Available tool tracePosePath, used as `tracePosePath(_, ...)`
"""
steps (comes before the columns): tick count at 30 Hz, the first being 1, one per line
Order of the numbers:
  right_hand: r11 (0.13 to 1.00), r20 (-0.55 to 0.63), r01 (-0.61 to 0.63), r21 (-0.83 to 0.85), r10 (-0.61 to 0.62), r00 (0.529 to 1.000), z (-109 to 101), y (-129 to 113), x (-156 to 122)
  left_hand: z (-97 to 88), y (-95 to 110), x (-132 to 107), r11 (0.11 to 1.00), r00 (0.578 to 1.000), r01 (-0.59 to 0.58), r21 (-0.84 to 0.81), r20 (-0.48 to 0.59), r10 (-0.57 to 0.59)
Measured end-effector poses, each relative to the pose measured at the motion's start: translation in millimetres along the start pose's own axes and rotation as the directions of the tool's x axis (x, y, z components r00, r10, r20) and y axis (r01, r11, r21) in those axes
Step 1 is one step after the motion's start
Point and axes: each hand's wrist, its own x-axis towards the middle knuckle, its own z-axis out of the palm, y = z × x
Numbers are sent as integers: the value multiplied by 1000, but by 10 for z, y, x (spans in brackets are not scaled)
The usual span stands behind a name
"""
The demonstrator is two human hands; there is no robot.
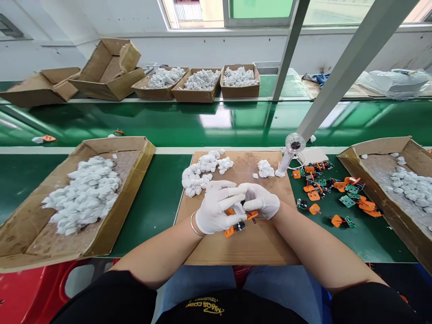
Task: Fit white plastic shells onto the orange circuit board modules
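Gloved fingers [232, 192] close around an orange plastic piece [251, 215].

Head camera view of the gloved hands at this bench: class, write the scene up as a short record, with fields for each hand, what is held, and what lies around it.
Left hand: white glove, metal bangle at the wrist
Right hand: white glove, against the other hand
Held: orange plastic part, small circuit board
Under the hands: brown cardboard sheet
On the sheet: white clumps
To the right: orange parts, green circuit boards
Also: small desk fan
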Motion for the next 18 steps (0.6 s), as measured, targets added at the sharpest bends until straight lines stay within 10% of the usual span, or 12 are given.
tracePosePath(9,996,-93,65,-67,-72,993,-39,15,-1,-6,43,-26,987,986,160,-17,42,-159)
tracePosePath(18,999,-215,33,14,-29,976,-119,103,-20,-7,-13,66,983,998,2,-184,63,10)
